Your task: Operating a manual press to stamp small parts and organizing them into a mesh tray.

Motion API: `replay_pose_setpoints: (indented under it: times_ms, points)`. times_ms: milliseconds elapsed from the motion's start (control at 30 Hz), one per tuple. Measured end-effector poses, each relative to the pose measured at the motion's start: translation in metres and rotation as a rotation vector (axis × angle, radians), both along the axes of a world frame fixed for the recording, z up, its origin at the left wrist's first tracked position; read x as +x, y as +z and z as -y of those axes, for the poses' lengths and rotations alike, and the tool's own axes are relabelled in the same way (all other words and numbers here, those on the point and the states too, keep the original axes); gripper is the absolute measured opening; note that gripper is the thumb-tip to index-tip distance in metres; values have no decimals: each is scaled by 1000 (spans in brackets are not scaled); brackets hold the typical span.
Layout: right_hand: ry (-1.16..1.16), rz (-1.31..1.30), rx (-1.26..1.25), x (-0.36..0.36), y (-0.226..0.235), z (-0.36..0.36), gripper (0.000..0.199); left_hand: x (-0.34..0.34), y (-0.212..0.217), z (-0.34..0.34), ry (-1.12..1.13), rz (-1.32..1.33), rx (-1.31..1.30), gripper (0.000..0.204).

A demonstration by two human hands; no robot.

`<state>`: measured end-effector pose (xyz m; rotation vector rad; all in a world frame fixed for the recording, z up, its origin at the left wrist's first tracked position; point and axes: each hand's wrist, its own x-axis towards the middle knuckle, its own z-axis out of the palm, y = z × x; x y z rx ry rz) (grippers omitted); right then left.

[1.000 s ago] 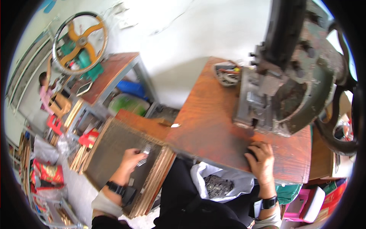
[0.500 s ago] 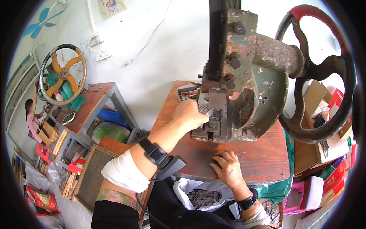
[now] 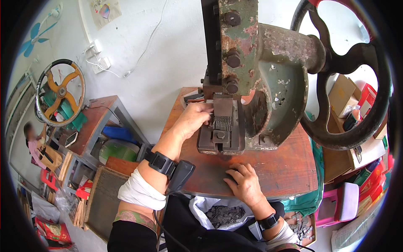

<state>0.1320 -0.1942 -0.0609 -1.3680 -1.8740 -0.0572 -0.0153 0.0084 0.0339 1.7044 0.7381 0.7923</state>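
Hands: two, set well apart. Left hand [image 3: 192, 120]: fingertips brought to the nine o'clock edge of the steel die fixture [image 3: 208, 143]; fingertips partly hidden, so whether anything is pinched cannot be told. Ribbed metal piece [image 3: 222, 123]: laid on the fixture, at three o'clock from the left hand; its separate ribs are hard to count. Right hand [image 3: 245, 182]: rested on the red-brown wooden tabletop [image 3: 279, 172], fingers loosely bent, thumb spread. Green-painted hand press [image 3: 283, 84]: worn; column cut off at twelve o'clock. Spoked handwheel [image 3: 341, 63]: fitted at two o'clock from the press body; rim cropped above. White sack [image 3: 197, 206]: placed at seven o'clock from the right hand; dark metal pieces [image 3: 224, 215] contained, lower part hidden.
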Motion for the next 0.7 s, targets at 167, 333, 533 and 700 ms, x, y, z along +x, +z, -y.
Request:
replay_pose_setpoints:
  times_ms: [167, 333, 533, 700]
  points:
    - [41, -216, 143, 6, 30, 1, 26, 17, -40, 9, 428, -312, 825, 32]
    - [-68, -172, 146, 18, 56, -21, 32, 18, -40, 12, 394, -223, 482, 42]
    - [-115, -327, 14, 13, 69, -79, 51, 17, -41, 10, 380, -259, 445, 41]
    - [-209, -376, -197, 17, 79, -106, 64, 14, -50, 3, 303, 1, 387, 37]
